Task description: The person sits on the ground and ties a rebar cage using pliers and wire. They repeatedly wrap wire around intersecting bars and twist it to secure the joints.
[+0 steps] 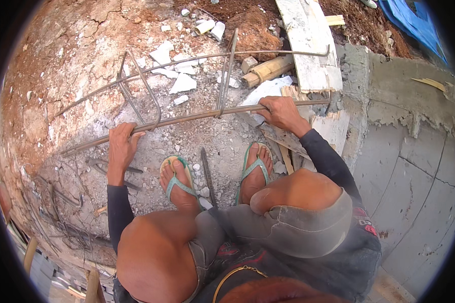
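A small cage of steel reinforcing bars (182,119) lies across the ground before my feet. My left hand (123,147) is closed around its near bars toward the left. Farther right, my right hand (282,113) grips the same near bars, close to their bent end. Two bent steel stirrups stand up from these bars: one (148,83) just right of my left hand, the other (229,72) left of my right hand. A single far bar (189,59) with a hooked right end passes by the stirrups' upper parts.
Broken white chunks (184,84), a bamboo piece (269,70) and a pale weathered board (311,45) lie beyond. A block wall (402,170) rises at right. Between my sandalled feet lies a short ribbed bar (207,176); bent rods (62,195) and wire lie at left.
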The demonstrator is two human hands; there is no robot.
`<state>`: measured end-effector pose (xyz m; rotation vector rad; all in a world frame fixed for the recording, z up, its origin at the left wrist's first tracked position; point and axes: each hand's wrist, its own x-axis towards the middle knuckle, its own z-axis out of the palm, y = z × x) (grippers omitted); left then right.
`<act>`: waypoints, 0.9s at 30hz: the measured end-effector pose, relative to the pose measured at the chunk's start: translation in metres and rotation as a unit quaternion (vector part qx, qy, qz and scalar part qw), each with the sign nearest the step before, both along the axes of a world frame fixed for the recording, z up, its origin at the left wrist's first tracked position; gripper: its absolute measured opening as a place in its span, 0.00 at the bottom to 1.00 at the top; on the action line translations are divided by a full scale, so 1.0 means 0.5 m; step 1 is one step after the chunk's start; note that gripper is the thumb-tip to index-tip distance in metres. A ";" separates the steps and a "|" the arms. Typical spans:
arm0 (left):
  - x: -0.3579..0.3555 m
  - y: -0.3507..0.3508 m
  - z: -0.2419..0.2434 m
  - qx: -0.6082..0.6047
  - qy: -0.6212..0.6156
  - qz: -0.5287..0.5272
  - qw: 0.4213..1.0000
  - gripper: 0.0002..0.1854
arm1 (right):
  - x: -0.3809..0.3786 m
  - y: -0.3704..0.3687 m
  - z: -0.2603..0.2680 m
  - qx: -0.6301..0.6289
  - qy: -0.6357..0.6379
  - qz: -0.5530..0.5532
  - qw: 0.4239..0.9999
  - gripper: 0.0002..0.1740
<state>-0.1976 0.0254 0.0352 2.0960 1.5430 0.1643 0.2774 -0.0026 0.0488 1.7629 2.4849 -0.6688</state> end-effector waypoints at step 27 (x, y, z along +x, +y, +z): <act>0.095 -0.003 0.049 0.220 -0.038 0.014 0.975 0.29 | -0.032 0.027 0.009 0.051 0.116 -0.100 0.987 0.11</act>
